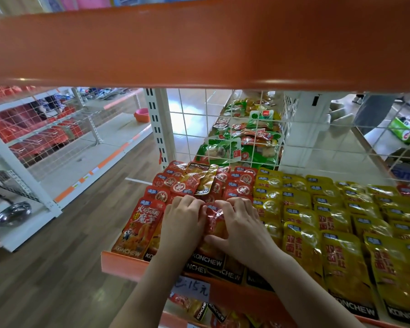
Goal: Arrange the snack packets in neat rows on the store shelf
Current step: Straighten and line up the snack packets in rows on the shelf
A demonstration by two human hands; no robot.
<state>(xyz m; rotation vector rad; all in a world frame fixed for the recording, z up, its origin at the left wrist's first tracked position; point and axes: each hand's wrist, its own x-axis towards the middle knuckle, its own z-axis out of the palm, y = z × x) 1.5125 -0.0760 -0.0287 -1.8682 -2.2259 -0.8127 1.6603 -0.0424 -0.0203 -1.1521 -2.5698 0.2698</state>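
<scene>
Head view: looks down under an orange upper shelf edge [199, 43] onto a store shelf [118, 261] with an orange front lip.
Left hand [182, 223]: lies on the red snack packets, fingers curled down over the top edge of one packet, thumb side against it.
Right hand [242, 228]: mirrors the left, fingers curled over the same packet's upper right edge, thumb pressed across its lower part.
Held packet [214, 221]: red, glossy, pinched between both hands in the front row of the red section, lying on other packets.
Red snack packets [137, 228]: overlapping rows on the left part of the shelf; a few near the back lie skewed, one gold-toned packet [202, 178] turned upside down.
Yellow snack packets [329, 233]: tidy overlapping rows just beside the red ones, filling the right part of the shelf.
Green packets [225, 150]: loosely heaped beyond the white wire grid [192, 129] at the shelf's back.
Price tag [192, 288]: handwritten, on the front lip below the hands.
Floor [45, 280]: wood-look, left of the shelf.
Metal bowl [13, 213]: on a low white shelf at far left.
</scene>
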